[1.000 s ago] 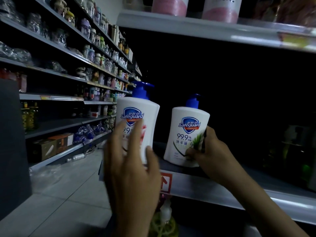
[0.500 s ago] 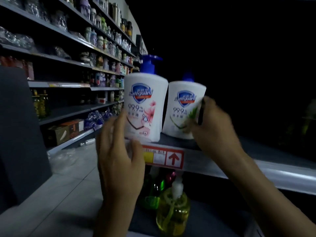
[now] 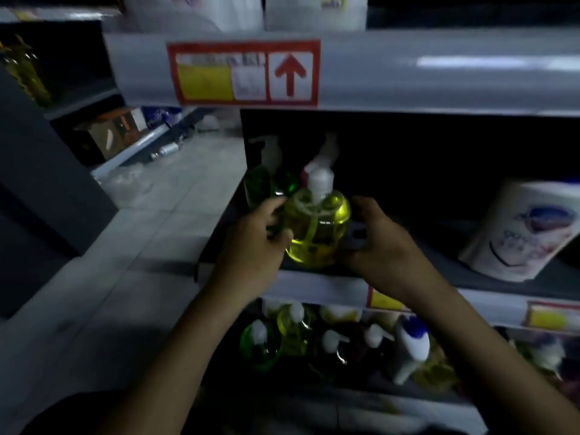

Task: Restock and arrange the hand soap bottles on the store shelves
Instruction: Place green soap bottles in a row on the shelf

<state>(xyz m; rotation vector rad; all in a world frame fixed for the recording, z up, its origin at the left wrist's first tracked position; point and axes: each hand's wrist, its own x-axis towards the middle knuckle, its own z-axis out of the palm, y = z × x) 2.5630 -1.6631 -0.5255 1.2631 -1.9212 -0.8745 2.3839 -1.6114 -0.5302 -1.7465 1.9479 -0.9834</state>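
- Yellow hand soap bottle point(image 3: 317, 227), head view: stands upright at the front of the middle shelf point(image 3: 329, 288), near its left end, with a white pump point(image 3: 320, 180) on top and its long axis vertical.
- Left hand point(image 3: 254, 243): grips the bottle's left flank, fingers curled round the shoulder and thumb across the front.
- Right hand point(image 3: 383, 246): cups the right flank, fingers curled toward the back and thumb low by the base. Blurs at the contact line and shows a dark patch by the palm that cannot be made out.
- Relation for the coming move: sits squarely between the two hands, neither one nearer, with each flank against curled fingers and the pump rising clear above both.
- Probably calls next for a short slide or turn into line with the row. Needs the base flat on the shelf and the axis upright between the two grips.
- Close behind: green bottles point(image 3: 260, 183) and a pink-topped bottle point(image 3: 317, 161); cannot tell whether touching or just apart.
- Well to the right on the same shelf: a white soap container point(image 3: 524, 233), leaning.
- Above: the upper shelf rail point(image 3: 439, 70), carrying a red-bordered price tag point(image 3: 244, 73) with an upward arrow.
- Below: mixed pump bottles point(image 3: 314, 340) crowding the lower shelf.
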